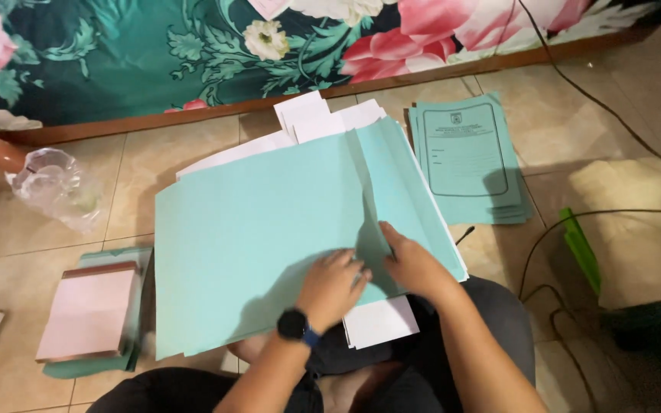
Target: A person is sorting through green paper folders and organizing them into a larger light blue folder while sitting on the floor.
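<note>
Seen from the head camera, a person is sitting on a tiled floor [193, 160] and pressing both hands down on a large light-green folder [262, 237] lying open across their lap and the floor. The left hand [334, 287], wearing a dark watch [294, 325], is lying flat with fingers spread on the folder's lower edge, gripping nothing. The right hand [415, 264] is resting just beside it, fingertips pushing along the folder's crease, also not closed around anything. White sheets [323, 118] are sticking out from under the folder at the top and bottom, so the papers appear to be partly tucked in and the fold looks not yet finished. A stack of printed green covers [468, 160] is lying to the right, seemingly waiting. At the left, a pink pad [89, 310] is sitting on another green folder, near a crumpled clear plastic bag [55, 187]. Cables [568, 252] are trailing at the right. How many sheets lie inside the folder is hidden.
</note>
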